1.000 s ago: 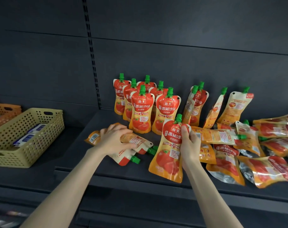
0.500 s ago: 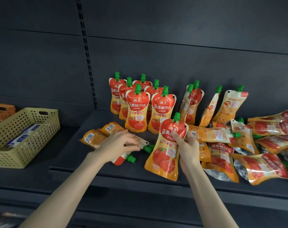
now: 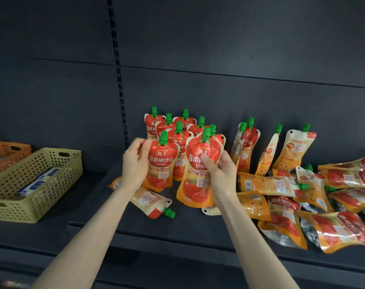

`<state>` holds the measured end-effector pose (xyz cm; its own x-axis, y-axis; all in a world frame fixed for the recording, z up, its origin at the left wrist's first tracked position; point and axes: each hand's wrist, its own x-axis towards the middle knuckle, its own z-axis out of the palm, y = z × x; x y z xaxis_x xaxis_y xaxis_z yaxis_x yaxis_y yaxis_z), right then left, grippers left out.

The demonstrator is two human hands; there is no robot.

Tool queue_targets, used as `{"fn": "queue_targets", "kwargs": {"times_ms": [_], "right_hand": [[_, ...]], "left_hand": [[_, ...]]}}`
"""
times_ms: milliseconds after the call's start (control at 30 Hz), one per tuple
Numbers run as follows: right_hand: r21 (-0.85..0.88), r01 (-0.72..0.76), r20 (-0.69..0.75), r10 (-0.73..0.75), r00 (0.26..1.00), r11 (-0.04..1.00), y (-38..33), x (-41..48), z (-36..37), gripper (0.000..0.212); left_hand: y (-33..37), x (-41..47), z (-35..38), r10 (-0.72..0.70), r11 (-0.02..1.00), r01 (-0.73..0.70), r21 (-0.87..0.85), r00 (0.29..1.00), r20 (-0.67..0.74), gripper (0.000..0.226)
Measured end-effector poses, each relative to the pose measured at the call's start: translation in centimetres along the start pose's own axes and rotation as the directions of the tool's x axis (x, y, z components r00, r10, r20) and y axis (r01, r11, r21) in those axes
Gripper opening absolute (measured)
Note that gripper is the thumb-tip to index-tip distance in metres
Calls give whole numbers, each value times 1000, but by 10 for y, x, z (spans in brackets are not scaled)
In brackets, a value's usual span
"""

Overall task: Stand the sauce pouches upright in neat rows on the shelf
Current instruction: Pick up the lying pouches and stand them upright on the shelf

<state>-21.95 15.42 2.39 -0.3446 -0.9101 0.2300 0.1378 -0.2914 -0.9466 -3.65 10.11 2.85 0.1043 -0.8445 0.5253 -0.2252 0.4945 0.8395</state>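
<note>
A person's left hand (image 3: 135, 163) grips a red-and-orange sauce pouch (image 3: 161, 163) by its edge, fingers curled, green cap up. The right hand (image 3: 219, 174) clasps a second pouch (image 3: 198, 184) the same way. Both are held upright just in front of a standing group (image 3: 184, 124) on a dark shelf (image 3: 188, 230). Right of the group are leaning pouches (image 3: 292, 151), then a flat pile (image 3: 281, 222). Well left of the group sits a yellow basket (image 3: 42, 184).

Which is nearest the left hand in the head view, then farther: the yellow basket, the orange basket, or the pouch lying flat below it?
1. Flat pouch, just below the left hand.
2. Yellow basket, to its left.
3. Orange basket, far left.
</note>
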Motion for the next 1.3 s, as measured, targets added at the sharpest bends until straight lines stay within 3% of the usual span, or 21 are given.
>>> {"fn": "queue_targets", "kwargs": {"times_ms": [100, 233, 467, 633, 733, 1000, 1300], "right_hand": [[4, 8, 15, -8, 1000, 1000, 4, 9, 16, 23], [0, -15, 27, 15, 1000, 1000, 14, 16, 29, 32], [-66, 31, 42, -29, 999, 997, 32, 25, 48, 22], [-335, 104, 96, -76, 992, 936, 53, 18, 43, 47], [-401, 110, 99, -77, 992, 910, 58, 13, 40, 59], [-513, 106, 61, -87, 994, 852, 55, 17, 40, 55], [-592, 56, 50, -32, 998, 804, 47, 17, 42, 61]], "left_hand": [[-9, 1, -2, -138, 983, 150, -108, 984, 113, 13], [-31, 0, -11, -262, 950, 295, -101, 930, 256, 33], [-50, 24, -34, -214, 963, 248, -104, 941, 260, 30], [-65, 29, -40, -211, 969, 244, -48, 907, 365, 40], [-73, 27, -40, -213, 967, 250, -41, 891, 401, 41], [-78, 25, -38, -211, 963, 265, -53, 859, 466, 41], [-72, 26, -37, -281, 959, 226, 171, 843, 459, 42]]}}
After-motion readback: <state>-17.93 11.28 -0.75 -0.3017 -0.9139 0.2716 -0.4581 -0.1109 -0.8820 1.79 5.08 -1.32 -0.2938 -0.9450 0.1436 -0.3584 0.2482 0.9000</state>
